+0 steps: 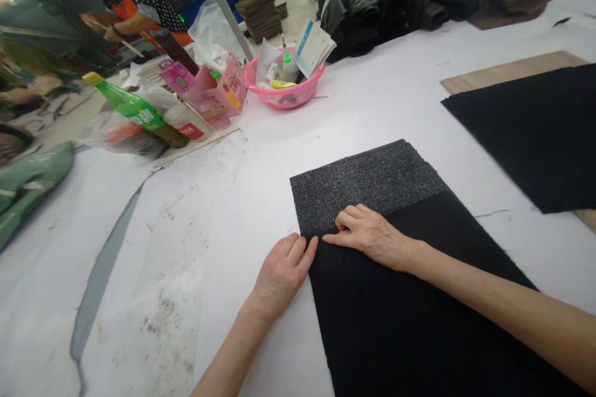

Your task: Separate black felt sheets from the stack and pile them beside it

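A black fabric piece (419, 316) lies on the white table (223, 211), overlapping a speckled grey fabric piece (363, 183) at its far end. My left hand (284, 273) rests flat at the left edge of the fabric, fingers together and stretched out, fingertips touching the corner where black meets grey. My right hand (367, 236) lies on the black fabric along that same seam line, index finger extended toward the left hand and the other fingers curled under.
A second black fabric sheet (535, 130) lies on a brown board (507, 71) at right. A pink basin (284, 90) of small items, a pink box (216, 90) and a green bottle (135, 111) stand at the back left. Dark cloth piles (372, 9) sit far back.
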A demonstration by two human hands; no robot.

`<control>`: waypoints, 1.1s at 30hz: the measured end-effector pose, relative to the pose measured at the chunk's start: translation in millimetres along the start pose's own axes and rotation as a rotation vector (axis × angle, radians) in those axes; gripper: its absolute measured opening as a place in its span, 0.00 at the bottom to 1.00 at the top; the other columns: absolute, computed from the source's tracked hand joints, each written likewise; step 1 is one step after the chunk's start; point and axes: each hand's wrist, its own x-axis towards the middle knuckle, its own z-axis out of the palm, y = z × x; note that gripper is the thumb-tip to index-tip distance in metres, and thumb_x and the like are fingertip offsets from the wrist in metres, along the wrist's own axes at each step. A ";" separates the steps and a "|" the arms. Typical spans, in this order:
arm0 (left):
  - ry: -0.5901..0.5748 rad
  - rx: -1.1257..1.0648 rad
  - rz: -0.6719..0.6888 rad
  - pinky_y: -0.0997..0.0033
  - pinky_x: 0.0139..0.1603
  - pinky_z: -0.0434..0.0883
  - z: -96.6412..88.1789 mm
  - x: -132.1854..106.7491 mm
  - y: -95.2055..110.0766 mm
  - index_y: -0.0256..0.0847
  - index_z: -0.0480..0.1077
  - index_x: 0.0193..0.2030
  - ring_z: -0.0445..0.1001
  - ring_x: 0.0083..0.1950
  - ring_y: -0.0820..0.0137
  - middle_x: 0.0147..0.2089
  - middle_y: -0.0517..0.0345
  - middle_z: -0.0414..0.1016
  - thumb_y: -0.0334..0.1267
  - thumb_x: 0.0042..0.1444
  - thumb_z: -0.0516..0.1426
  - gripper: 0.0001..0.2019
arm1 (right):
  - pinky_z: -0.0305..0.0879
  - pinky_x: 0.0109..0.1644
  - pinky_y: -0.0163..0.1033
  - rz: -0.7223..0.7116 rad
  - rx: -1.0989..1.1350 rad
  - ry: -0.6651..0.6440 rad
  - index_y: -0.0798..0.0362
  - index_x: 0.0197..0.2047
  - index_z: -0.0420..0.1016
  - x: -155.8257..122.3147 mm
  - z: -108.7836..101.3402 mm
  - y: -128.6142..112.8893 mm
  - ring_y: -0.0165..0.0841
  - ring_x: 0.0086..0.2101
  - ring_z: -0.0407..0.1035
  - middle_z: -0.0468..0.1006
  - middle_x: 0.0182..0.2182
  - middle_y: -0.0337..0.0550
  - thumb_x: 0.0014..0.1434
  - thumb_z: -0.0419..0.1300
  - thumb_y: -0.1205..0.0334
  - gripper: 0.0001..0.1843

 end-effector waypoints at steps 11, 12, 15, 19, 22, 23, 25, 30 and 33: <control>0.010 0.033 -0.094 0.57 0.53 0.77 -19.6 -17.7 -4.1 0.34 0.69 0.53 0.72 0.55 0.60 0.50 0.47 0.74 0.25 0.65 0.49 0.13 | 0.52 0.39 0.40 -0.025 -0.006 0.016 0.45 0.55 0.73 -1.1 2.3 2.6 0.35 0.36 0.58 0.69 0.35 0.43 0.70 0.52 0.67 0.15; 0.040 0.035 -0.156 0.56 0.53 0.76 -21.2 -14.3 0.7 0.35 0.68 0.53 0.72 0.56 0.59 0.50 0.47 0.74 0.25 0.65 0.50 0.13 | 0.52 0.39 0.41 -0.026 -0.005 0.017 0.45 0.55 0.73 -1.2 2.5 2.7 0.35 0.37 0.58 0.69 0.35 0.43 0.70 0.52 0.67 0.15; 0.110 -0.037 -0.327 0.53 0.54 0.75 -17.4 3.2 24.0 0.33 0.65 0.57 0.71 0.54 0.60 0.50 0.45 0.72 0.24 0.64 0.50 0.15 | 0.52 0.39 0.41 -0.021 -0.007 0.022 0.45 0.53 0.74 -0.7 2.6 1.6 0.35 0.37 0.58 0.69 0.35 0.43 0.70 0.51 0.67 0.14; 0.066 -0.085 -0.383 0.56 0.50 0.77 3.0 23.0 52.4 0.31 0.66 0.56 0.72 0.48 0.61 0.46 0.44 0.73 0.23 0.63 0.50 0.15 | 0.52 0.39 0.40 -0.018 -0.025 0.021 0.47 0.49 0.75 0.6 1.6 0.7 0.35 0.36 0.58 0.69 0.35 0.43 0.70 0.50 0.66 0.13; 0.078 -0.059 -0.399 0.56 0.50 0.77 13.0 23.6 57.3 0.29 0.66 0.56 0.71 0.48 0.60 0.46 0.44 0.72 0.22 0.62 0.51 0.16 | 0.53 0.39 0.40 -0.072 -0.033 0.023 0.47 0.50 0.74 0.1 0.4 6.1 0.35 0.37 0.58 0.70 0.36 0.43 0.71 0.49 0.66 0.13; 0.082 -0.056 -0.395 0.56 0.50 0.77 14.0 22.2 56.7 0.29 0.67 0.55 0.71 0.48 0.60 0.46 0.44 0.72 0.22 0.62 0.52 0.16 | 0.54 0.39 0.41 -0.098 -0.028 0.021 0.47 0.50 0.74 -0.5 -0.2 9.3 0.35 0.37 0.59 0.71 0.37 0.43 0.71 0.49 0.66 0.13; 0.088 -0.051 -0.379 0.58 0.49 0.77 13.7 19.4 54.4 0.29 0.68 0.54 0.70 0.47 0.61 0.46 0.44 0.71 0.22 0.61 0.52 0.15 | 0.55 0.41 0.41 -0.142 -0.012 0.013 0.49 0.50 0.74 -2.3 -1.7 16.7 0.35 0.38 0.60 0.71 0.38 0.43 0.70 0.50 0.67 0.13; 0.072 -0.039 -0.369 0.59 0.47 0.77 10.5 18.9 53.0 0.30 0.68 0.55 0.70 0.46 0.61 0.45 0.45 0.71 0.23 0.62 0.50 0.16 | 0.58 0.42 0.42 -0.185 -0.014 0.007 0.50 0.50 0.75 -7.4 -6.2 31.3 0.35 0.38 0.61 0.72 0.38 0.44 0.70 0.51 0.66 0.12; 0.050 -0.010 -0.371 0.60 0.47 0.77 9.5 21.2 54.6 0.31 0.67 0.57 0.71 0.46 0.61 0.45 0.46 0.70 0.24 0.63 0.48 0.17 | 0.58 0.43 0.42 -0.191 -0.015 0.013 0.51 0.50 0.75 -10.7 -8.3 34.5 0.36 0.38 0.61 0.72 0.38 0.44 0.70 0.50 0.67 0.13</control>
